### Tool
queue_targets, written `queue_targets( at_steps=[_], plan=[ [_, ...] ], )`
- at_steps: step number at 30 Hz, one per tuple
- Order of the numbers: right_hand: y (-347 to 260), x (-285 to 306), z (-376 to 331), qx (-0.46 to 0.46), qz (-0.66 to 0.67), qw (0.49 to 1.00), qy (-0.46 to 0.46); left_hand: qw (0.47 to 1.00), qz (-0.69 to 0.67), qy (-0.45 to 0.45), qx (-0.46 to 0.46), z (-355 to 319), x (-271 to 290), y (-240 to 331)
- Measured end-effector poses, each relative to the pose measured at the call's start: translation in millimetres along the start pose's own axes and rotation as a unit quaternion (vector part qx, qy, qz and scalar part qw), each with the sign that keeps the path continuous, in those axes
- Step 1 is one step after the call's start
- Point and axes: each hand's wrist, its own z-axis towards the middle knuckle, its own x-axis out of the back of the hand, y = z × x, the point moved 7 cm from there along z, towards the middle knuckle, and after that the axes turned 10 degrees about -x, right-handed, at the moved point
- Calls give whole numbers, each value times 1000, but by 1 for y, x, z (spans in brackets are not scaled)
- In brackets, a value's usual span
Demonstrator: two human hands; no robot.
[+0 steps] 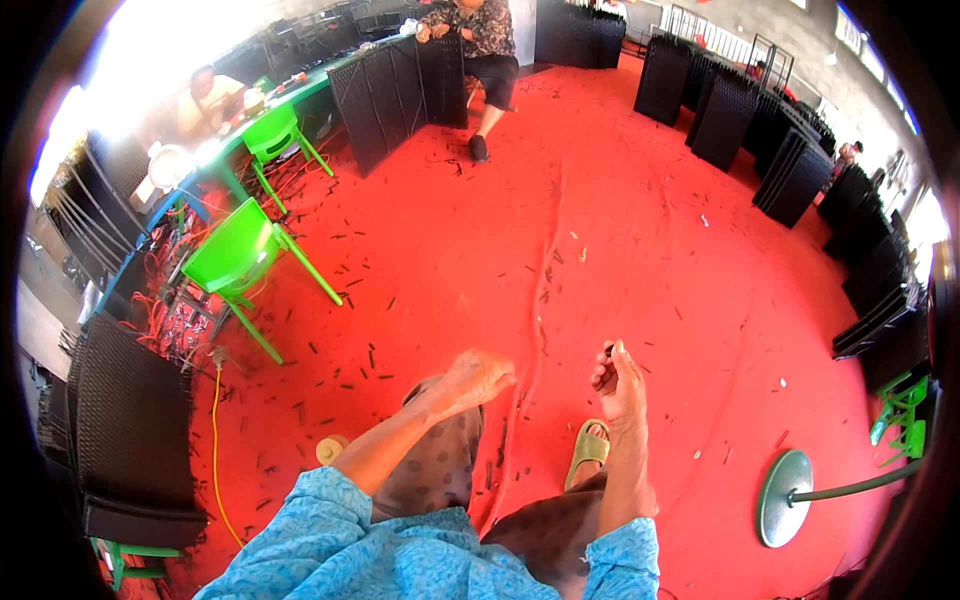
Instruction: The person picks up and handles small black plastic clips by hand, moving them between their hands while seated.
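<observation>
My left hand (pixel 478 379) is held out over the floor in front of my left knee, its fingers curled closed. Whether anything is inside that grip is hidden. To its right, my right hand (pixel 622 385) is raised with thumb and fingertips pinched together on a small dark piece (pixel 609 351), too small to name. The two hands are apart, and neither touches anything else. Below them is the red floor covering (pixel 640 260), strewn with short dark strips (pixel 372 356).
Green chairs (pixel 235 250) stand left by a bench where a person sits. Another person (pixel 490 40) sits ahead beside black woven panels (pixel 380 105). More panels (pixel 725 115) line the right. A yellow cable (pixel 216 450) crosses the floor; a round green stand base (pixel 785 498) is at right.
</observation>
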Motion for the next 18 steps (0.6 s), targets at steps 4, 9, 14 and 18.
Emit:
queue_targets(
  at_steps=[4, 9, 14, 18],
  plan=[
    [13, 14, -15, 20, -40, 998, 35, 998, 27, 38, -34, 3, 2, 7],
    [-5, 23, -67, 96, -235, 959, 128, 991, -35, 115, -66, 2, 4, 17],
    [-20, 63, -89, 91, -414, 870, 251, 983, -168, 70, 0, 3, -4, 52],
    [-3, 120, -55, 3, -306, 912, 274, 847, -531, 13, -30, -22, -46, 182]
  ],
)
